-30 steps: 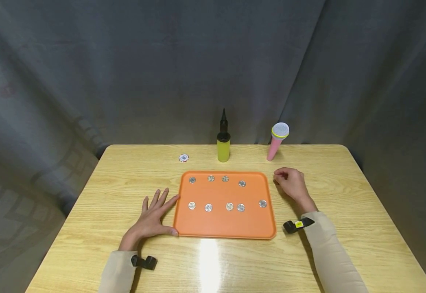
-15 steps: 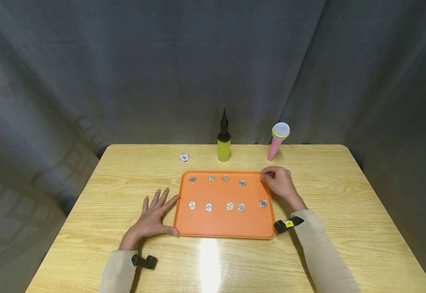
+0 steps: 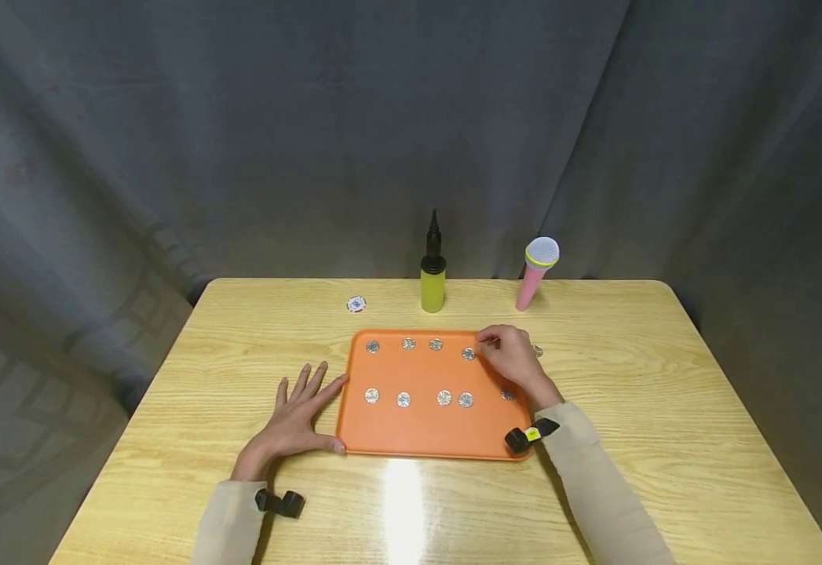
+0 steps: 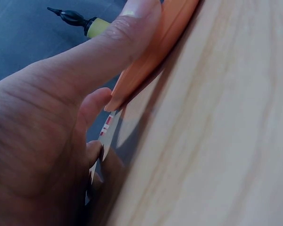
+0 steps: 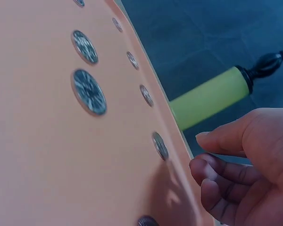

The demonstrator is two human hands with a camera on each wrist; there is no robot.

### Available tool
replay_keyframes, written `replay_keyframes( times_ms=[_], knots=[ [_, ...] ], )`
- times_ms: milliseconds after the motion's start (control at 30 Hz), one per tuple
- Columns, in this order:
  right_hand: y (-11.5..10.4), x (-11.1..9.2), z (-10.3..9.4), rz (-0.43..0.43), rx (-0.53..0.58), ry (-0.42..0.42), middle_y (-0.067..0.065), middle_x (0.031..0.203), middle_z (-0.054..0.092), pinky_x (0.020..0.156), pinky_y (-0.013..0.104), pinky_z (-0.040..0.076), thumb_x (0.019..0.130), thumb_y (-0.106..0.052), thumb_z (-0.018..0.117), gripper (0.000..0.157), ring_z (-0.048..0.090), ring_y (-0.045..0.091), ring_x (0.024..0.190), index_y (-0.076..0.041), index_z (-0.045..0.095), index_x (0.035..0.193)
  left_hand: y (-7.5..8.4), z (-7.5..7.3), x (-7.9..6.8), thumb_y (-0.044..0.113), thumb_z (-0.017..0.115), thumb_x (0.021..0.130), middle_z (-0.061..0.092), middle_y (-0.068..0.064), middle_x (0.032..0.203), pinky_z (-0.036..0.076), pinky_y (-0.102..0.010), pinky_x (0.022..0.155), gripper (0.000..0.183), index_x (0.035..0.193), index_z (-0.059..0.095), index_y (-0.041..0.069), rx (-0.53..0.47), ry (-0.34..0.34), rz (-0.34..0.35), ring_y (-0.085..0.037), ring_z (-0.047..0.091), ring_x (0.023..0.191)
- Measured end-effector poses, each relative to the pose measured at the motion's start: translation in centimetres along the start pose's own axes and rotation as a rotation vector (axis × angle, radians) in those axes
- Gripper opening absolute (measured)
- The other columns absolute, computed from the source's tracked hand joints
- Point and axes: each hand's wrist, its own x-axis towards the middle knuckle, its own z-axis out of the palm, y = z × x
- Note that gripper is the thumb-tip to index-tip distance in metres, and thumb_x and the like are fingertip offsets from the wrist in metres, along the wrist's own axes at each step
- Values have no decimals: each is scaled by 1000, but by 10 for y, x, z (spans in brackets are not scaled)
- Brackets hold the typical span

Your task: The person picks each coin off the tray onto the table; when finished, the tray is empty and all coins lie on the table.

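Left hand (image 3: 292, 427) spreads against tray (image 3: 425, 435); right hand (image 3: 513, 359) hovers, loosely parted, near disc (image 3: 468, 354); pump (image 3: 433, 278), microphone (image 3: 535, 275) stand behind.

Dark grey curtain (image 3: 411, 141) fabric fills the background — softly folded at the left, with a slanting seam (image 3: 585, 129) right of centre. Before it stands a pale wood-grain counter (image 3: 255, 337), far corners rounded — a white glare (image 3: 403, 510) shining near the front.
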Motion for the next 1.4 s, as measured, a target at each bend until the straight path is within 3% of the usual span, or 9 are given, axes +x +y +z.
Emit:
replay_keyframes(
  times_ms=[400,1000,1400],
  knots=[
    [-4,1,19,-5,-46,-65,13,90,74,75,36,53,87,-9,75,11,65,21,81,-2,75,95,1,0,0,76,77,60,8,-23,169,-10,-76,115,121,159,30,24,-10,-6,-4,-53,-2,154],
    [-6,3,33,-2,-182,9,12,89,74,74,39,56,81,-9,83,16,66,22,80,-3,77,94,-1,1,0,74,79,59,8,-22,169,-10,-76,115,122,159,29,25,-13,-2,-6,-52,-2,154],
    [-8,4,31,12,-181,-19,11,87,75,76,41,57,82,-9,81,15,70,24,83,-3,76,96,1,0,0,75,79,59,9,-23,168,-10,-76,115,122,159,30,25,-22,4,-3,-53,-2,154]
  ],
)
